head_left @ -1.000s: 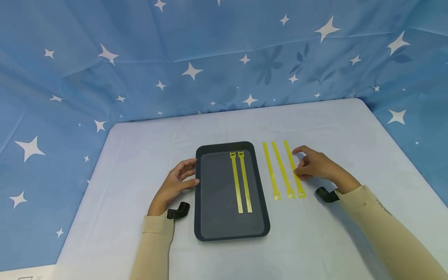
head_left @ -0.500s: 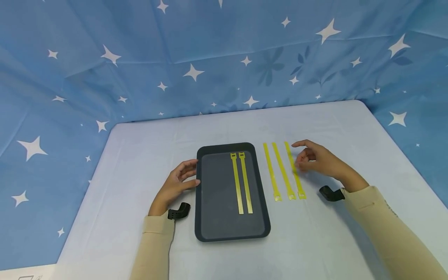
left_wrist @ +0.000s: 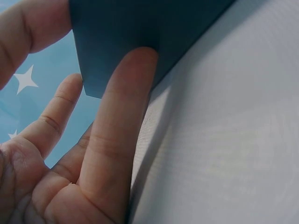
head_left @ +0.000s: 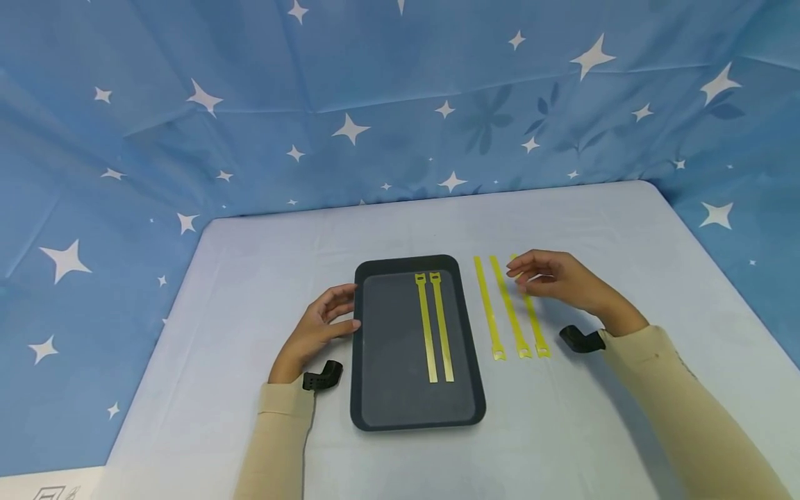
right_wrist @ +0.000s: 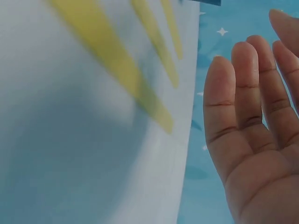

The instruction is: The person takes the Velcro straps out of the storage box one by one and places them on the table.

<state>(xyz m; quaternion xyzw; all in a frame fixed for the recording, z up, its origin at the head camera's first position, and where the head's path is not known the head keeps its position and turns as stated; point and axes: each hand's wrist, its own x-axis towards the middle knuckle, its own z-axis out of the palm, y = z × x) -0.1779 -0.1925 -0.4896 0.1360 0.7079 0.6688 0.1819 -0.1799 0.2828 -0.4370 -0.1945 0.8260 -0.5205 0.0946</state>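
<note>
A dark grey rectangular tray (head_left: 389, 408) lies on the table. Inside it, side by side on the right half, are two flat yellow cable ties (head_left: 427, 330) with slotted heads at the far end. My left hand (head_left: 315, 325) rests against the tray's left side; in the left wrist view the thumb (left_wrist: 122, 93) lies straight along the outer wall. Three more yellow cable ties (head_left: 489, 312) lie in a row right of the tray, slotted heads nearest me. Over the rightmost tie (head_left: 537, 330) hovers my right hand (head_left: 559, 281), fingers relaxed, holding nothing and partly hiding the tie's far end.
A white cloth (head_left: 281, 250) covers the table. Behind it hangs a blue curtain (head_left: 387, 104) with white stars. Black wrist devices (head_left: 581, 339) sit at both cuffs, and a printed white sheet edge (head_left: 56, 484) shows at bottom left.
My right hand first lifted slightly off the rightmost tie, then moved left over its far end, its fingers drawing closer together. The left hand, tray and ties stay in place.
</note>
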